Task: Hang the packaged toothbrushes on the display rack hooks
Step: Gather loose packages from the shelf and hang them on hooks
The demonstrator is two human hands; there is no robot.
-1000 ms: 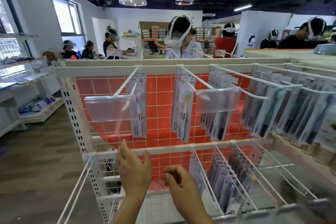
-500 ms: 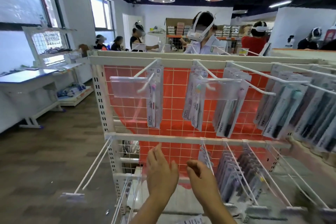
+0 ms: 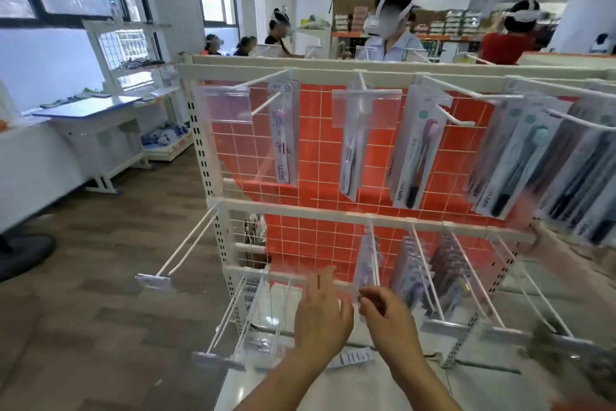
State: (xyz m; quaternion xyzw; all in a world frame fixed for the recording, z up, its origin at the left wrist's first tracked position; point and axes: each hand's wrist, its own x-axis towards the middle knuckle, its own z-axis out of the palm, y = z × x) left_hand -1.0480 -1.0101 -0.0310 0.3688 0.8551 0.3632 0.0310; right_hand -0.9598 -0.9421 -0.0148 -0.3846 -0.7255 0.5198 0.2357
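packaged toothbrushes (image 3: 366,264) hang on the lower hook right in front of your hands, a thin blurred pack just above your right hand (image 3: 388,314). that grip is curled, thumb and forefinger drawn together at the bottom edge of the pack; the blur keeps you from telling whether they truly pinch it or only touch it. your left hand (image 3: 321,310) is beside it, nearly touching, its grip spread with the fingers straight and pointing up toward the lower rail of the display rack (image 3: 300,210), holding nothing.

outward from your hands, more lower hooks (image 3: 430,277) run toward you, carrying further rows of packs (image 3: 410,270) to the right. to your left a bare double hook (image 3: 186,244) sticks out from the rack's corner with a clear label tab at its tip. under your left wrist a small white strip (image 3: 350,357) lies on the pale base shelf.

on the upper rail, one pack with a pink-headed brush (image 3: 285,130) hangs at the left behind a clear price holder (image 3: 223,104), another pack (image 3: 353,144) hangs mid-rail, a third (image 3: 416,147) beside it, and dense rows fill the right end (image 3: 533,160). the backing is an orange panel behind white wire grid.

beyond the rack, people wearing head-mounted gear (image 3: 390,24) stand among shelves, and a white worktop (image 3: 90,107) sits by the windows at your left.
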